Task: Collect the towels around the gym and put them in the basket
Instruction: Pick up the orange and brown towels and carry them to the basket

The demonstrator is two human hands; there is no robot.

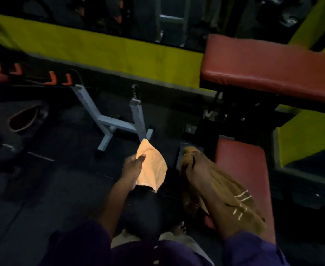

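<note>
Pinching a peach towel (154, 169) is the left hand (133, 167); the right hand (194, 166) grips a brown towel (225, 189).

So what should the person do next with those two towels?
Probably turn and carry both to the basket: the left hand grips the peach towel, the right hand grips the brown towel, and no basket is in view here.

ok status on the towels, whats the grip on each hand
Left hand grip on peach towel. Right hand grip on brown striped towel, draped along forearm. Basket not in view. Red bench pad close on right.
</note>
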